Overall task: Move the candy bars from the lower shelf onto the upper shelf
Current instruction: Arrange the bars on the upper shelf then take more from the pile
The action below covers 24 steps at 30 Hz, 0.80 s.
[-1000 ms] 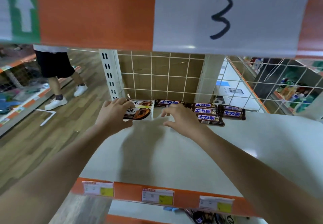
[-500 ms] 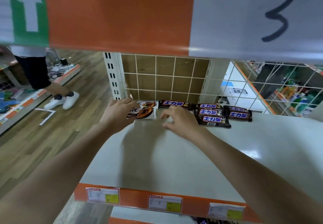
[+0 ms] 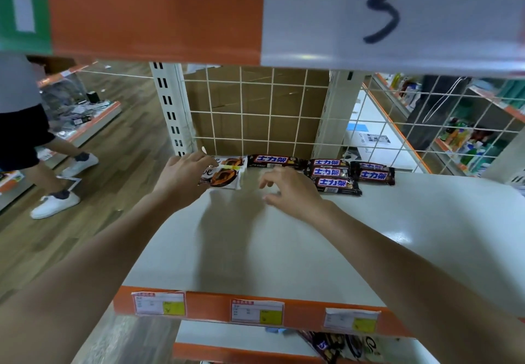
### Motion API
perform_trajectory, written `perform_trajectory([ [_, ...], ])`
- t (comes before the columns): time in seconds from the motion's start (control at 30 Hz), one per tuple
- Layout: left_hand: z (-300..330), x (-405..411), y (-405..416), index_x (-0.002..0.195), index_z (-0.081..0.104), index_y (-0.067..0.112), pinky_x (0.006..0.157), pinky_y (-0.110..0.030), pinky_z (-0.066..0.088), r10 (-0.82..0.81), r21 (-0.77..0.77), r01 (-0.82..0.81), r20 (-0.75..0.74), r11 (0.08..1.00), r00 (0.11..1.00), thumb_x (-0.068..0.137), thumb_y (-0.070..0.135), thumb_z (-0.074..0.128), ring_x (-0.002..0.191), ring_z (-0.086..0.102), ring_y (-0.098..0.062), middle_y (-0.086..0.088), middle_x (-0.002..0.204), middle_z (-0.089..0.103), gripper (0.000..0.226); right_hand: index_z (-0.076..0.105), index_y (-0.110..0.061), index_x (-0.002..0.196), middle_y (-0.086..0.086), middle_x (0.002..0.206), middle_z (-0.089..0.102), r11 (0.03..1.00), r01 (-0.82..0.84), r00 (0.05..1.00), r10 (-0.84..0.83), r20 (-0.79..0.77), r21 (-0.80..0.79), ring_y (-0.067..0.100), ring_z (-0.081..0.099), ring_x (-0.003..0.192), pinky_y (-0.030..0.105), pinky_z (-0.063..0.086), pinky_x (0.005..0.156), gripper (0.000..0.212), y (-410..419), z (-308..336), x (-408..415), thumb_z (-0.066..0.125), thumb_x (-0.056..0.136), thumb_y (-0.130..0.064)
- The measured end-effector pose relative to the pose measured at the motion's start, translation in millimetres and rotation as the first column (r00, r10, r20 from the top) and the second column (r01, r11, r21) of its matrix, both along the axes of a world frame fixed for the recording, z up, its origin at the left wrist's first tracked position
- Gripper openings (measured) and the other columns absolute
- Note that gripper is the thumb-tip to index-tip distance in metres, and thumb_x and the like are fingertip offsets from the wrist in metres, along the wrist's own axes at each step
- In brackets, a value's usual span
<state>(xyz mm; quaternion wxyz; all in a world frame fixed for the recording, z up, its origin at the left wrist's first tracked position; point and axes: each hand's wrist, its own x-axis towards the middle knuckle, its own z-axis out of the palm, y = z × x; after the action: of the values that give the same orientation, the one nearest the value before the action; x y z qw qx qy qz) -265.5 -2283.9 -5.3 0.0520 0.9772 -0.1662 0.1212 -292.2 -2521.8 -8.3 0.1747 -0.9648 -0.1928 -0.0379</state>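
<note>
Two white Dove candy packets (image 3: 225,176) lie at the back left of the upper shelf (image 3: 284,255). My left hand (image 3: 181,177) holds their left end, fingers curled over it. Several dark Snickers-type bars (image 3: 332,173) lie in a row along the back wire grid, to the right of the packets. My right hand (image 3: 287,190) hovers just above the shelf in front of those bars, its fingers loosely bent and holding nothing. More candy packets (image 3: 341,345) show on the lower shelf (image 3: 227,335), under the orange front rail.
A wire grid (image 3: 255,113) closes the shelf's back and right side, with a white slotted post (image 3: 169,108) at the back left. An orange board marked 3 (image 3: 383,8) hangs close overhead. A person in white shoes (image 3: 55,203) walks in the aisle at left.
My left hand stays on the Dove packets. My right hand has drawn back a little from the dark bars. The person at left has stepped along the aisle.
</note>
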Motion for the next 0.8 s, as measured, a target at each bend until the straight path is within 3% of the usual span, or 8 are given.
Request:
perform_trajectory([
  [0.43,13,-59,-67,0.121,0.056,0.017,0.096,-0.041,0.035,-0.116,-0.018,0.116,0.011,0.993,0.993,0.08,0.024,0.069,0.118,0.046,-0.027,-0.005,0.122,0.054,0.044,0.064,-0.024,0.106,-0.003,0.104,0.059,0.999,0.051,0.996,-0.051,0.071,0.007,0.013,0.054,0.099,0.026,0.037,0.07,0.023,-72,17,-71,0.067,0.084,-0.028],
  [0.8,12,-140,-149,0.122,0.053,0.023,0.099,-0.04,0.034,-0.198,-0.102,0.195,-0.019,0.976,0.98,0.086,0.026,0.061,0.12,0.046,-0.021,0.0,0.126,0.052,0.037,0.061,-0.023,0.11,-0.003,0.106,0.057,0.983,0.18,0.98,-0.175,0.095,-0.046,0.014,0.051,0.103,0.029,0.042,0.082,0.022,-156,23,-168,0.059,0.089,-0.03],
])
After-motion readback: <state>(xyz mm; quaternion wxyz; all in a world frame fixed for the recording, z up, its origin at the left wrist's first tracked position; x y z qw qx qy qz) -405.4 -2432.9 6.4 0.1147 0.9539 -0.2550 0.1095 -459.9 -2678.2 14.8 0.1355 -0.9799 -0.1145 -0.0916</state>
